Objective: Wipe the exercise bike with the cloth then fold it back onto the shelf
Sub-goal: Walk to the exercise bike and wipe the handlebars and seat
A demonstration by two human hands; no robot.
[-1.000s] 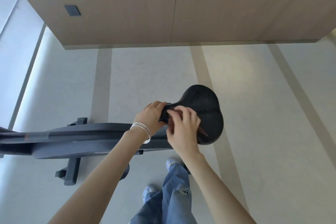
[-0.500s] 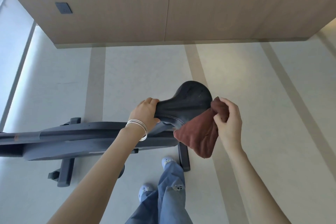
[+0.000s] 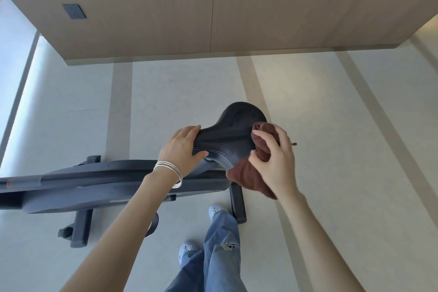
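The dark grey exercise bike (image 3: 94, 187) lies across the left of the view, its black saddle (image 3: 237, 130) at centre. My left hand (image 3: 183, 149), with silver bangles on the wrist, grips the narrow nose of the saddle. My right hand (image 3: 272, 156) holds a bunched reddish-brown cloth (image 3: 246, 173) against the saddle's right side. Part of the cloth hangs down below the saddle's edge. No shelf is in view.
A wood-panelled wall (image 3: 213, 7) with a small dark switch plate (image 3: 74, 11) rises beyond the bike. The floor (image 3: 343, 125) is pale with beige stripes. My legs in blue jeans and light blue shoes (image 3: 188, 251) stand just behind the bike's rear foot (image 3: 238, 204).
My right hand pulled the cloth off the saddle's top to its right side, then pressed it in against the right edge. My left hand stays on the saddle nose.
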